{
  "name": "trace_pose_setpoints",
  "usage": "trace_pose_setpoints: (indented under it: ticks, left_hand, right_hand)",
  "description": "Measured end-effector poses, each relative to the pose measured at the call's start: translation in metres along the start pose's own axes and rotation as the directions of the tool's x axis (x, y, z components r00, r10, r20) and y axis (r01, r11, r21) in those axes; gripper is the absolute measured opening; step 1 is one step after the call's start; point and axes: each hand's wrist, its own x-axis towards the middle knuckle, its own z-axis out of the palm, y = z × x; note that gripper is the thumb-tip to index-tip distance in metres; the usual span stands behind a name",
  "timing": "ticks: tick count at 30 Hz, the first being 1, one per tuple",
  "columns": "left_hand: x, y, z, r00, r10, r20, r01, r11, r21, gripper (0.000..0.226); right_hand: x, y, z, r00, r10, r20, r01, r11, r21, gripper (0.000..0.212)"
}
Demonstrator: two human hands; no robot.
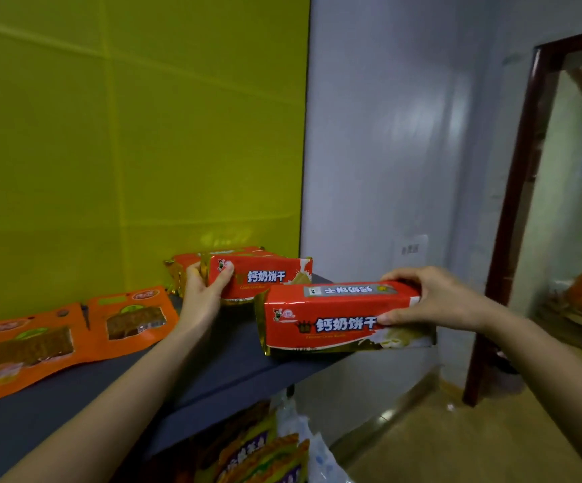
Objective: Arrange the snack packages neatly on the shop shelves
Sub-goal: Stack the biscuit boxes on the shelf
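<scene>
Hands each gripping a red biscuit pack at the right end of the dark shelf (213, 360).

The left hand (202, 291) holds the rear pack (265, 277) by its left end, fingers (227, 272) curled round the front face, and the pack lies on the shelf close to the yellow back panel (126, 134). Another red pack (192, 260) lies just behind it. The right hand (436, 301) clamps the front pack (335, 325) by its right end, with the thumb on the front face and the other fingers over the top. This pack sits at the shelf's front right corner with its right end past the edge; whether it rests on the shelf cannot be told. Two orange pouches (38, 346) (133, 318) lie flat further left on the same shelf. More snack bags (258, 451) show on the level below.
</scene>
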Motion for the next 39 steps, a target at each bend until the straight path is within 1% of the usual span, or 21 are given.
trace_pose_setpoints:
  ticks: [3, 6, 8, 11, 13, 14, 16, 17, 19, 22, 25, 27, 29, 31, 33, 35, 37, 39]
  left_hand:
    - [0.012, -0.011, 0.006, 0.998, 0.034, -0.056, -0.033, 0.999, 0.010, 0.035]
    - [0.020, -0.018, 0.009, 0.998, 0.012, -0.061, -0.012, 1.000, 0.006, 0.041]
    - [0.021, -0.024, 0.010, 0.998, -0.012, -0.056, 0.012, 1.000, 0.013, 0.038]
    - [0.023, -0.033, 0.010, 0.997, -0.039, -0.061, 0.039, 0.999, 0.005, 0.035]
    - [0.025, -0.037, 0.009, 0.996, -0.069, -0.063, 0.069, 0.998, 0.000, 0.038]
    - [0.026, -0.038, 0.008, 0.995, -0.081, -0.061, 0.081, 0.997, 0.002, 0.041]
    - [0.027, -0.039, 0.004, 0.993, -0.106, -0.040, 0.109, 0.993, 0.053, 0.047]
    - [0.027, -0.040, 0.002, 0.994, -0.111, -0.021, 0.113, 0.990, 0.088, 0.045]
    - [0.026, -0.040, 0.002, 0.995, -0.100, 0.000, 0.098, 0.977, 0.191, 0.031]
    - [0.026, -0.041, 0.001, 0.996, -0.093, -0.015, 0.093, 0.944, 0.317, 0.030]
    - [0.025, -0.042, -0.004, 0.998, -0.031, -0.053, 0.052, 0.880, 0.471, 0.034]
    - [0.026, -0.043, -0.005, 0.992, 0.027, -0.120, 0.047, 0.818, 0.574, 0.037]
    - [0.027, -0.043, -0.005, 0.980, 0.067, -0.185, 0.062, 0.789, 0.611, 0.036]
    - [0.028, -0.042, -0.007, 0.976, 0.082, -0.200, 0.064, 0.774, 0.630, 0.036]
    - [0.027, -0.041, -0.009, 0.978, 0.081, -0.191, 0.060, 0.769, 0.636, 0.035]
    - [0.025, -0.039, -0.010, 0.979, 0.072, -0.193, 0.067, 0.776, 0.627, 0.036]
    - [0.023, -0.037, -0.011, 0.978, 0.033, -0.206, 0.091, 0.819, 0.566, 0.035]
    - [0.023, -0.034, -0.013, 0.965, -0.012, -0.262, 0.136, 0.876, 0.463, 0.028]
  right_hand:
    - [0.033, 0.017, 0.003, 0.997, -0.071, 0.033, 0.071, 0.997, 0.006, 0.053]
    - [0.060, 0.031, 0.002, 0.988, -0.121, 0.091, 0.117, 0.992, 0.051, 0.053]
    - [0.076, 0.039, 0.004, 0.982, -0.154, 0.105, 0.145, 0.985, 0.093, 0.054]
    - [0.100, 0.052, 0.011, 0.971, -0.194, 0.137, 0.173, 0.973, 0.156, 0.060]
    - [0.117, 0.061, 0.018, 0.959, -0.238, 0.155, 0.210, 0.962, 0.176, 0.069]
    - [0.126, 0.065, 0.022, 0.953, -0.257, 0.163, 0.226, 0.956, 0.188, 0.068]
    - [0.140, 0.069, 0.028, 0.940, -0.286, 0.188, 0.245, 0.946, 0.210, 0.059]
    - [0.145, 0.070, 0.031, 0.932, -0.298, 0.204, 0.254, 0.943, 0.217, 0.057]
    - [0.156, 0.072, 0.037, 0.915, -0.332, 0.229, 0.287, 0.935, 0.210, 0.058]
    - [0.170, 0.075, 0.051, 0.895, -0.373, 0.245, 0.328, 0.922, 0.205, 0.057]
    - [0.184, 0.077, 0.063, 0.886, -0.414, 0.209, 0.380, 0.906, 0.187, 0.065]
    - [0.193, 0.078, 0.068, 0.878, -0.446, 0.172, 0.427, 0.894, 0.138, 0.068]
    - [0.199, 0.078, 0.073, 0.870, -0.473, 0.141, 0.462, 0.881, 0.101, 0.066]
    - [0.201, 0.076, 0.078, 0.875, -0.469, 0.120, 0.459, 0.883, 0.101, 0.061]
    - [0.203, 0.074, 0.083, 0.888, -0.449, 0.098, 0.437, 0.891, 0.121, 0.059]
    - [0.204, 0.070, 0.088, 0.882, -0.467, 0.056, 0.459, 0.880, 0.121, 0.060]
    - [0.205, 0.066, 0.093, 0.869, -0.495, 0.004, 0.491, 0.862, 0.128, 0.065]
    - [0.206, 0.061, 0.099, 0.875, -0.483, -0.029, 0.482, 0.865, 0.140, 0.070]
